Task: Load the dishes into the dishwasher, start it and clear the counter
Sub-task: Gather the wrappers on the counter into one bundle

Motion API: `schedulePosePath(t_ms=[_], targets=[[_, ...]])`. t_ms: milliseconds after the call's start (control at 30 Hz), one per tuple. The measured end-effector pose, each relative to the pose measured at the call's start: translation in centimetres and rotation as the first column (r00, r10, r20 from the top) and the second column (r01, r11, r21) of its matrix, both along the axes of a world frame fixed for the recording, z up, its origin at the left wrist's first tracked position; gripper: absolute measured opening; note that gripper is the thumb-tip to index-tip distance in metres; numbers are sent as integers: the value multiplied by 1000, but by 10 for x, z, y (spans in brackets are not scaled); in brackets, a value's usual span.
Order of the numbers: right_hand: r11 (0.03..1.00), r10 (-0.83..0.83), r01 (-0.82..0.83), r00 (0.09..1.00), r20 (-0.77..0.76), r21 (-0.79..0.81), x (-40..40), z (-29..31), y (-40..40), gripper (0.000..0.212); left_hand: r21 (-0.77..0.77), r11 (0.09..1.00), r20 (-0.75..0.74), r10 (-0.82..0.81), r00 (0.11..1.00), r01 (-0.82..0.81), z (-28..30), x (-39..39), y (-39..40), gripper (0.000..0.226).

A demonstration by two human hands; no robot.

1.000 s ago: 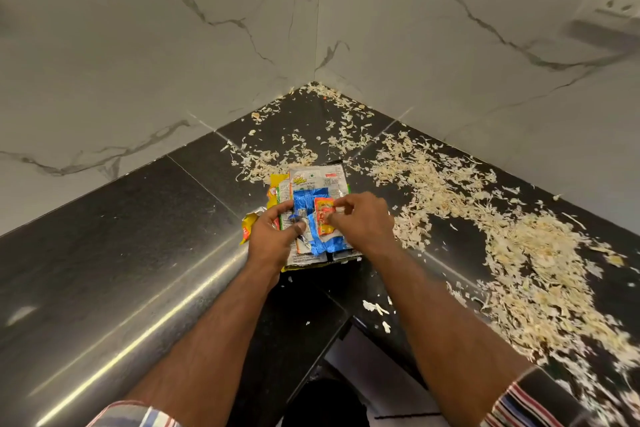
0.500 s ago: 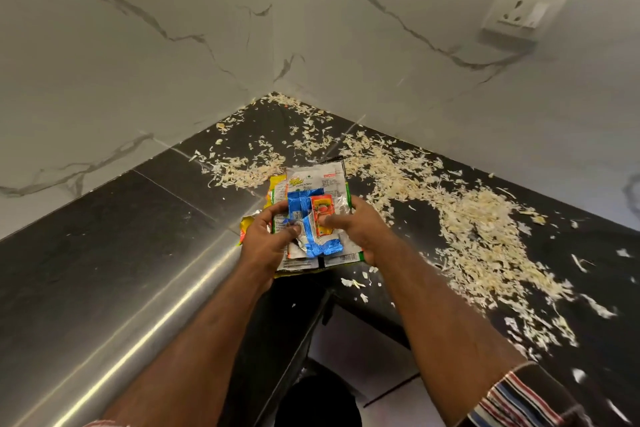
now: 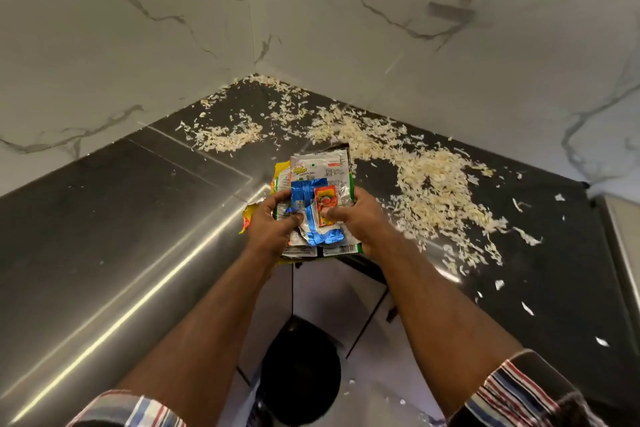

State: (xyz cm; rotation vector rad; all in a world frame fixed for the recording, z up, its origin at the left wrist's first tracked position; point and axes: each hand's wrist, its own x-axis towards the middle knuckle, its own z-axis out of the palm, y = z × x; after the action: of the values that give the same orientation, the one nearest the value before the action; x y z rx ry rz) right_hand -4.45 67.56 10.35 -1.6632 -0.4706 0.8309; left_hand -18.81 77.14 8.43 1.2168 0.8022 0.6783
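Both hands are clamping a stack of empty food wrappers (image 3: 320,204) over the inner corner of the dark counter (image 3: 104,236): I am holding my left hand (image 3: 273,224) curled around the stack's left edge with the thumb pressing on top, while my right hand (image 3: 360,218) is gripping the right edge, its thumb pinning a small red sachet (image 3: 323,204) and a blue packet (image 3: 304,199) against the silver wrapper beneath. Beyond and to the right of my hands, pale shredded scraps (image 3: 433,177) are lying scattered across the counter. Below my wrists, a dark round bin (image 3: 299,371) is sitting on the floor. I am judging the loose sachet as the weak point: it is only pinned by a thumb, so tilting the stack could let it slide off. Nothing else is securing it.
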Motion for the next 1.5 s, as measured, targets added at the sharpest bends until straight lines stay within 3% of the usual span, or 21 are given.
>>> schedulePosePath(t_ms=[233,433,600,833,933,1033,1167,1267,1433,1500], targets=[[1000,-3,3,1000,8,-14,-30,-27,-67,40,54,998,-104,24,994,-18,-18,-33,-68,55],[996,2,-1,1000,14,-89,-54,-72,-92,44,5,1000,-292,-23,956,25,-51,-52,-93,39],[983,-24,24,1000,1,-181,-82,-137,-100,42,-103,995,-424,-39,905,-6,-118,-66,-101,32],[925,-104,70,992,-72,-374,-106,-275,-107,46,-154,988,-570,-77,818,-14,-249,-81,-106,27],[907,-174,81,966,-192,-413,-113,-336,-110,45,-248,968,-543,-97,834,-49,-314,-92,-106,34],[911,-240,117,931,-276,-396,-117,-399,-117,54,-297,955,-594,-168,787,-21,-370,-97,-102,42],[913,-160,31,944,-288,-406,-110,-459,-121,48,-357,933,-561,-253,789,45,-420,-100,-94,57],[908,-164,-22,900,-403,-419,-100,-486,-111,51,-371,928,-546,-255,798,43,-459,-101,-89,74],[824,-185,-125,863,-471,-552,-91,-535,-98,75,-197,970,-651,-239,720,144,-481,-97,-96,49],[803,-178,-126,882,-436,-582,-95,-547,-97,65,-160,966,-692,-258,675,205,-492,-97,-101,47]])
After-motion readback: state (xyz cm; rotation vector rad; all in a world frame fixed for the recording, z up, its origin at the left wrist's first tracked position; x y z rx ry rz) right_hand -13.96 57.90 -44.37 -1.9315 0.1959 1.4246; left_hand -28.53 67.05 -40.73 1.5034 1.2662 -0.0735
